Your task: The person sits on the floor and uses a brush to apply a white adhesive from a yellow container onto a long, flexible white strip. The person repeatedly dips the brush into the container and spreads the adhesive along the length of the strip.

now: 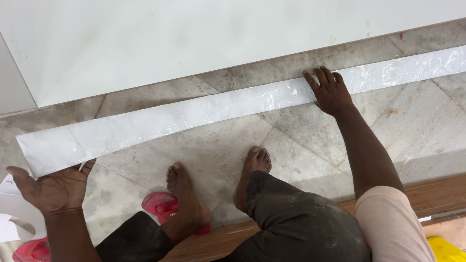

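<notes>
A long white strip (204, 111) wrapped in shiny film lies across the stone floor, running from lower left to upper right. My left hand (51, 187) holds the strip's left end from beneath, palm up with fingers under the edge. My right hand (329, 90) presses flat on the strip further along, fingers spread over it. My two bare feet (218, 187) stand on the floor between the hands, just below the strip.
A large white panel (194, 39) fills the top of the view beyond the strip. A pink sandal (162, 204) lies under my left foot, and another (31, 250) at the bottom left. Wooden boards (437, 194) run along the bottom right, beside a yellow object (446, 250). White scraps (9, 213) sit at the far left.
</notes>
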